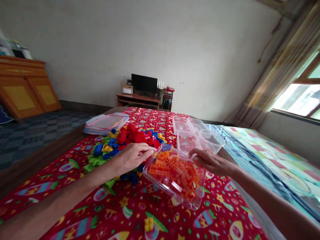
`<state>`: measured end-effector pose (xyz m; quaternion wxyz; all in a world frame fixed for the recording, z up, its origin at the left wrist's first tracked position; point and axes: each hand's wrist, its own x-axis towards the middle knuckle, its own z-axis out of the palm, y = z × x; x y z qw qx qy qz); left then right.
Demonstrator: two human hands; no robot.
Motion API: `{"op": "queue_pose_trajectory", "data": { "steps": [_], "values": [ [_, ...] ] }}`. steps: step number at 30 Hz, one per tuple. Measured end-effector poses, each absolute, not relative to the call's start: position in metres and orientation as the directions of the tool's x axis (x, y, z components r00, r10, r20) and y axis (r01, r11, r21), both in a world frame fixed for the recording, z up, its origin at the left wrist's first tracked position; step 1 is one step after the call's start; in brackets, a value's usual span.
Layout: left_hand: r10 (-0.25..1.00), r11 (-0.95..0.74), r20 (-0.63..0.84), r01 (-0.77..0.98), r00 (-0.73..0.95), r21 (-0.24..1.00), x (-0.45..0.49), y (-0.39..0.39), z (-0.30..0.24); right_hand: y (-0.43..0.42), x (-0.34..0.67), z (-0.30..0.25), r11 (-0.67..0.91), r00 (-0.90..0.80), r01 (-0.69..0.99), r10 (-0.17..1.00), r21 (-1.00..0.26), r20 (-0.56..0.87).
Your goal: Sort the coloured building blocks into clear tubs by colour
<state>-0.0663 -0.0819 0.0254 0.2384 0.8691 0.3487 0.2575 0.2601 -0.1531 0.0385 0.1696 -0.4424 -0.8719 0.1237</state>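
A clear plastic box [160,185] with orange building bricks [175,170] inside stands tilted in front of me. At its far left corner, my left hand [136,156] has thumb and fingers pinched on the rim. My right hand [208,161] curls its fingers over the rim on the right side. Just behind and left of the box spreads a heap of red, blue, yellow and green building bricks [120,143]. A lone yellow brick [148,224] lies on the cloth nearer to me.
Several clear plastic containers [200,133] stand at the back right. Flat lids with coloured rims [107,121] are stacked at the back left. A red patterned cloth [105,206] covers the table. To the right lies a bed with a checked cover [270,150]; a desk with a monitor [144,83] is far off.
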Motion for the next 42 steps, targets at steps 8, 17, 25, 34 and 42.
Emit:
{"op": "queue_pose_trajectory", "data": {
  "steps": [8,17,25,34,42],
  "values": [
    [0.797,-0.535,0.175,0.543,0.578,0.647,-0.038,-0.084,0.022,-0.143,0.256,0.029,0.573,-0.576,0.76,0.812,-0.306,0.091],
    [0.815,-0.54,0.187,0.604,0.548,0.586,-0.025,-0.07,0.025,-0.138,0.25,0.034,0.576,-0.568,0.817,0.801,0.015,0.188],
    [0.848,-0.52,0.229,0.665,0.478,0.536,-0.023,-0.076,0.031,-0.149,0.239,0.041,0.546,-0.581,0.814,0.758,0.199,0.296],
    [0.849,-0.522,0.224,0.693,0.479,0.497,-0.022,-0.074,0.035,-0.155,0.239,0.038,0.547,-0.603,0.798,0.716,0.254,0.352],
    [0.822,-0.569,0.28,0.704,0.496,0.424,-0.017,-0.077,0.038,-0.16,0.246,0.033,0.534,-0.576,0.816,0.723,0.22,0.382]
  ]
}}
